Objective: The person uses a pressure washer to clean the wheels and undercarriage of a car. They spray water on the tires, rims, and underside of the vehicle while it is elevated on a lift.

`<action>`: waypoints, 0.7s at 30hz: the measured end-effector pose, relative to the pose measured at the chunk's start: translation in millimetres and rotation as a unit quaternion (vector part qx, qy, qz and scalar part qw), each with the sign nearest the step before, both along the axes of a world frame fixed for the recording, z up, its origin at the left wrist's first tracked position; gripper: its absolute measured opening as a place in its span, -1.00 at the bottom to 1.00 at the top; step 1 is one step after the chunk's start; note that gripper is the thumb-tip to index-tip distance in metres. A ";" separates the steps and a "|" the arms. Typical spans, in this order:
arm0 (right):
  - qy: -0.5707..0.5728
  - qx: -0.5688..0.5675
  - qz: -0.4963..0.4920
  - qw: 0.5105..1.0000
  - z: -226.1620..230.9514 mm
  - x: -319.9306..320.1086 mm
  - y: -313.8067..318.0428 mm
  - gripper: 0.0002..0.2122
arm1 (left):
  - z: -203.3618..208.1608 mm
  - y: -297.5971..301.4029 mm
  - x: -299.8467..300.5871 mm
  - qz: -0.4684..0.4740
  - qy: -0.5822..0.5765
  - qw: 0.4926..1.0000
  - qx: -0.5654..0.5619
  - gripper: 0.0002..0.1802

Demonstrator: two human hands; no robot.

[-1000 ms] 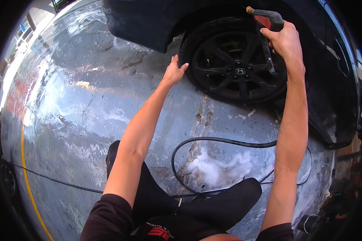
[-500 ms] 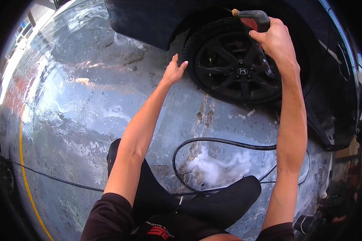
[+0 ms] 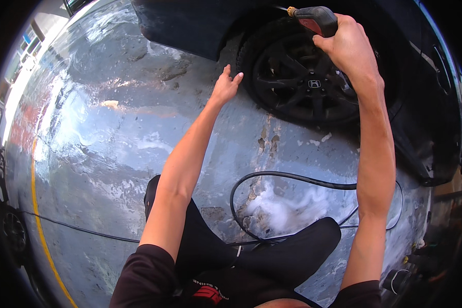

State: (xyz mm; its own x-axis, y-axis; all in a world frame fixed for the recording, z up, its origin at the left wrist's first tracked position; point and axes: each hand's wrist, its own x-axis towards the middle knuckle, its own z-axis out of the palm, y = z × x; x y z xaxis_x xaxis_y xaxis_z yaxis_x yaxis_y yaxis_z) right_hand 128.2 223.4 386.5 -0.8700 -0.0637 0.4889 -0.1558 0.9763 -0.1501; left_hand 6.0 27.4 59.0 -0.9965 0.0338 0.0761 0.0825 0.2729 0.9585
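My right hand [image 3: 350, 49] is closed around the grip of a black and red spray gun [image 3: 317, 21]. Its brass-coloured nozzle [image 3: 291, 11] points left, and a thin pale jet shows at the tip. Below the gun is a car's black multi-spoke wheel [image 3: 314, 84], partly covered by my right hand and forearm. My left hand [image 3: 227, 86] hangs free beside the tyre's left edge, thumb and fingers apart, holding nothing. I cannot tell whether it touches the tyre.
A black hose [image 3: 297, 177] loops over the wet grey floor [image 3: 113, 169] in front of my knees. White foam [image 3: 287, 208] lies inside the loop. The dark car body [image 3: 182, 25] overhangs the wheel. Another wheel [image 3: 14, 231] stands at the far left, past a yellow floor line [image 3: 38, 226].
The spray gun has shifted left across the wheel's top, still in my right hand. My left hand keeps nearly the same pose. The whole view has shifted slightly.
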 end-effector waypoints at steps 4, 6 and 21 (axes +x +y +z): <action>0.087 0.031 0.031 0.995 -9.5 -2.1 4.2 -0.64 | 1.6 -4.9 3.6 0.004 0.000 1.000 -0.024 -0.06; 0.039 0.006 0.016 0.999 -6.6 2.3 5.5 -0.64 | 1.3 -5.8 7.2 0.005 -0.007 1.000 -0.022 -0.07; 0.008 -0.043 0.054 0.998 -25.9 48.7 15.3 -0.71 | -5.7 -5.6 3.0 0.017 0.001 0.999 0.029 -0.08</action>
State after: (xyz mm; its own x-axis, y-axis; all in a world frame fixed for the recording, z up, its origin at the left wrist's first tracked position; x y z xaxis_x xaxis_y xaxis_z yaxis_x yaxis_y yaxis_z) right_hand 176.9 238.7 360.6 -0.8523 -0.1129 0.5107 -0.2619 0.9374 -0.2298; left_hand 9.1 21.7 53.3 -0.9968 -0.0052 0.0794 0.0763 0.2198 0.9726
